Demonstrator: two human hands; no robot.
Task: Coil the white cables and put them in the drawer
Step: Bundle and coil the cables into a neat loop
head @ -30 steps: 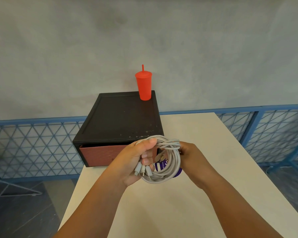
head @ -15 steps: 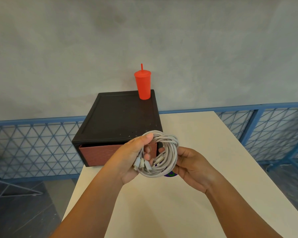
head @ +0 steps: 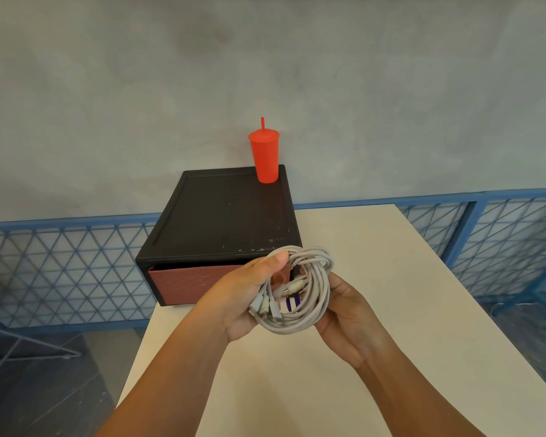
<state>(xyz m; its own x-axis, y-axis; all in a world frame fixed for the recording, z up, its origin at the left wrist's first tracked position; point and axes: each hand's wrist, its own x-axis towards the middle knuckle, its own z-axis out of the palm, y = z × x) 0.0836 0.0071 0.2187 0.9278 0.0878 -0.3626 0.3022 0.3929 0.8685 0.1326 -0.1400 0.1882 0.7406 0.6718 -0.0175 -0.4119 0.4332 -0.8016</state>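
Since the frame half a second before, the right hand (head: 347,323) had slid a little lower and more under the coil (head: 300,288), while the left hand (head: 249,298) and the coil had barely shifted. The coil of white cables sat just below the centre of the frame, held above the table (head: 391,279) and in front of the box's lower right corner. The left hand was closed around the coil's left side, thumb pressed over the top of the loops and fingers curled beneath, with several plug ends sticking out near the palm. The right hand cupped the coil's right and lower edge with loosely bent fingers; it touched the loops, but whether it truly gripped them could not be told. A small purple patch (head: 292,302) showed through the middle of the coil; what it was could not be told. The black box (head: 227,216) stood at the table's far left corner, in the centre of the frame, and its reddish drawer (head: 186,283) front looked pulled out only slightly, a dark gap showing above it. A red cup (head: 264,157) with a straw stood upright on the box's far right corner. A blue mesh fence (head: 60,272) ran across the frame behind the table, below a grey wall (head: 265,58).
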